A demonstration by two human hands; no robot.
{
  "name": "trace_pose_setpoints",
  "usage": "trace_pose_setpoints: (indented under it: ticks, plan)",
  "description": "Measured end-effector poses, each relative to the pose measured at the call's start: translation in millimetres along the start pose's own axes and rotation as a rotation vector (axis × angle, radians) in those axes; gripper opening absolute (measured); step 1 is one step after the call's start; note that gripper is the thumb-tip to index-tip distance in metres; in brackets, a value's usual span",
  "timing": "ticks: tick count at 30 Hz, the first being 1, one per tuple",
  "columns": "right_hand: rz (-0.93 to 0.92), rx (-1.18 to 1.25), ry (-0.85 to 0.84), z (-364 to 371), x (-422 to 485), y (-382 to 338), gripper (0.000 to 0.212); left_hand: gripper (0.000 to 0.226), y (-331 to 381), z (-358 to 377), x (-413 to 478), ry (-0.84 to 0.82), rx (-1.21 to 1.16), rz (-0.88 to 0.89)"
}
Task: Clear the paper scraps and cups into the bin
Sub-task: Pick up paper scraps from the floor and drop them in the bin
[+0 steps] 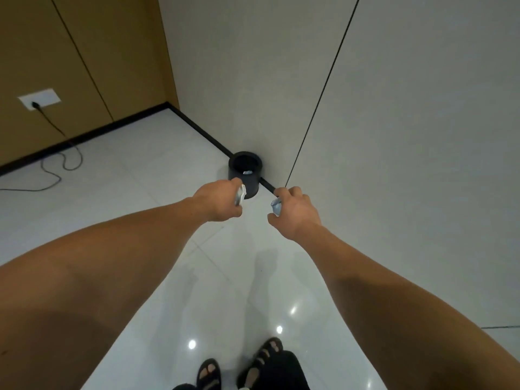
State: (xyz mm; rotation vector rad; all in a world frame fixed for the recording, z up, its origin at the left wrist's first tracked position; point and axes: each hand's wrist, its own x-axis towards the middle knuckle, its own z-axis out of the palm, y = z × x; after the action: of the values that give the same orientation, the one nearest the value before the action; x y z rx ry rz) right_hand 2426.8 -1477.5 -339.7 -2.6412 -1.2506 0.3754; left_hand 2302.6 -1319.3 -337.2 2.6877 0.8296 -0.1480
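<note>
Both arms out, centre frame. Your left hand has its grip closed round a flattened white paper piece, held right in front of the black round bin. Your right hand pinches a crumpled white paper scrap, lower right of the bin. One pale scrap lies inside.
</note>
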Motion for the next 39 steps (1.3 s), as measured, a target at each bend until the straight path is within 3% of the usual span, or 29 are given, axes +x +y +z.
trace_pose_setpoints:
  ticks: [14, 20, 29, 39]
  plan:
    - [-0.051, 0.003, -0.023, -33, 221, 14, 0.055, 0.048, -34, -54, 181, 0.002, -0.027, -0.081]
    - [-0.072, -0.017, -0.087, -20, 317, -14, 0.058, 0.048, -85, -58, 261, -0.016, -0.082, -0.102]
    - [0.076, 0.034, -0.132, 8, 438, -61, 0.06, 0.05, -187, -86, 397, -0.1, -0.088, 0.002]
    - [0.214, 0.107, -0.154, 28, 572, -33, 0.063, 0.055, -209, -82, 557, -0.186, -0.08, 0.126]
